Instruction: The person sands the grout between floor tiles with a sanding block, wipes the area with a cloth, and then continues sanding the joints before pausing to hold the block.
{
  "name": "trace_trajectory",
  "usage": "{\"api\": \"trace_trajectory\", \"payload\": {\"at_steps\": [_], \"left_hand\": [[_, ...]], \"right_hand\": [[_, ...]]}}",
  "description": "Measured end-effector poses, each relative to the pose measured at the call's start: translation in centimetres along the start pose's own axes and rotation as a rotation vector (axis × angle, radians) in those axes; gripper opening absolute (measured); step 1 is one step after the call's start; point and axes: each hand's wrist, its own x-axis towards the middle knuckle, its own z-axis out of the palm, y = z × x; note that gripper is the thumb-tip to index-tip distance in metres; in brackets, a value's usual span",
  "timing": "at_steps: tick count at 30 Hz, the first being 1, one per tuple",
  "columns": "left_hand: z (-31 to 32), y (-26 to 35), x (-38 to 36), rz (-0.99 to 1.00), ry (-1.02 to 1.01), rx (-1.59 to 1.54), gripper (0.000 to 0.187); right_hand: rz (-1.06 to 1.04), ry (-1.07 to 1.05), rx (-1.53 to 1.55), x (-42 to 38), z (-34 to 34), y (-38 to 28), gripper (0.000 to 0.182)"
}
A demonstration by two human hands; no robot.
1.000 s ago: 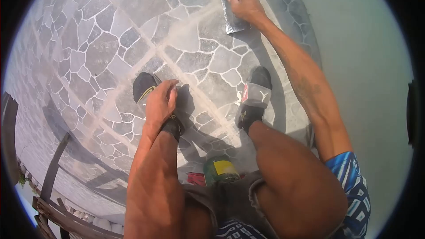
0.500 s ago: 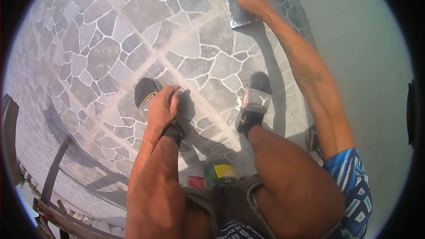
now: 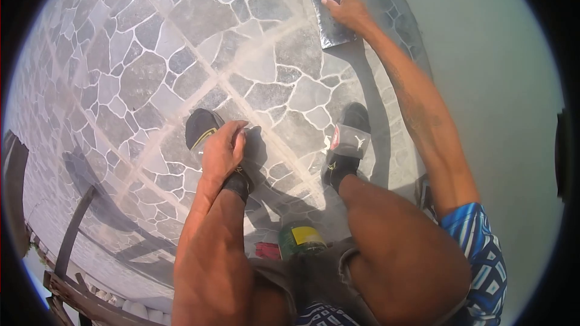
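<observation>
My right hand point(image 3: 351, 9) grips a black, shiny, flat rectangular pad point(image 3: 331, 27), thumb on its upper face and the other fingers hidden behind its far edge. The pad is over the stone-patterned floor point(image 3: 208, 15), close to the pale wall. My left hand point(image 3: 221, 150) hangs in front of my left shin, its fingers loosely curled together with nothing showing in them. Below it is my left foot in a dark sandal point(image 3: 202, 125). The other sandal point(image 3: 353, 131) is on my right foot, between the left hand and the right forearm.
A green container with a yellow label point(image 3: 307, 235) stands between my legs, beside a red item point(image 3: 267, 250). The smooth pale wall point(image 3: 483, 84) rises along the right. Wooden rails point(image 3: 75, 229) and white stones point(image 3: 134, 309) are at the lower left.
My right hand and the black pad have shifted slightly toward me and to the right. My left hand stays almost where it was.
</observation>
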Motion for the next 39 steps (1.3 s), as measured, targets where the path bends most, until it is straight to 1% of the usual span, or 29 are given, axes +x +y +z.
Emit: {"api": "trace_trajectory", "payload": {"at_steps": [3,4,6,9,12,14,15,16,18,21,22,24,25,27,28,30,31,33,36,39], "left_hand": [[0.5,-0.9,-0.1,0.037,0.054,-0.030,0.019],[0.7,-1.0,-0.4,0.020,0.044,-0.034,0.019],[0.7,-0.7,0.0,0.012,0.037,-0.030,0.020],[0.5,-0.4,0.1,0.042,0.022,0.013,0.020],[0.3,-0.4,0.1,0.038,0.015,0.034,0.020],[0.4,-0.6,0.0,0.000,0.017,-0.004,0.019],[0.5,-0.8,0.1,-0.004,0.028,-0.014,0.019],[0.6,-0.8,-0.1,-0.006,0.032,-0.020,0.019],[0.8,-0.8,0.0,0.045,0.046,-0.002,0.019],[0.8,-0.6,0.2,0.092,0.047,0.029,0.019],[0.7,-0.5,0.2,0.103,0.042,0.037,0.019],[0.4,-0.2,0.1,0.031,0.015,0.036,0.019],[0.4,-0.2,0.1,-0.015,0.000,0.028,0.019],[0.6,-0.4,0.5,0.027,0.025,0.021,0.019],[0.7,-0.5,0.0,0.038,0.024,0.021,0.020],[0.9,-0.6,0.0,0.063,0.028,0.036,0.020],[0.9,-0.4,0.0,0.083,0.033,0.047,0.020],[0.8,-0.1,-0.3,0.059,0.010,0.055,0.020],[0.3,-0.1,0.2,0.050,0.009,0.053,0.020],[0.5,-0.3,0.3,0.026,0.018,0.017,0.020]], "right_hand": [[0.066,-0.056,0.185,-1.5,0.0,3.2,0.048],[0.110,-0.080,0.206,-1.9,-0.2,1.9,0.047],[0.185,-0.101,0.256,-1.2,-1.1,-2.7,0.044],[0.058,-0.063,0.023,1.6,0.3,-3.6,0.042],[0.001,-0.013,0.022,0.8,0.1,-0.8,0.046],[-0.003,-0.032,0.048,-0.3,-0.1,2.3,0.047],[-0.006,-0.050,0.061,-0.9,-0.1,2.6,0.047],[0.025,-0.033,0.077,-1.2,0.5,2.5,0.048],[0.082,0.030,0.118,-0.7,0.9,0.1,0.049],[0.070,-0.021,0.025,1.0,1.0,-2.9,0.049],[0.069,0.004,0.025,0.5,0.7,-2.4,0.048],[0.049,0.055,0.023,-0.6,0.7,-1.0,0.045],[0.073,0.039,0.020,-1.4,0.1,-0.8,0.043],[0.121,-0.025,0.009,-3.6,-0.3,-0.7,0.041],[0.135,-0.038,0.050,-4.0,0.0,-1.1,0.042],[0.149,-0.030,0.137,-2.6,0.4,-2.7,0.044],[0.125,-0.025,0.107,-1.7,1.0,-2.9,0.044],[0.083,-0.003,0.044,-0.3,1.5,-3.3,0.043],[0.086,0.077,0.004,-1.9,1.3,-1.7,0.039],[0.066,0.003,0.109,-4.3,0.5,-0.4,0.040]]}}
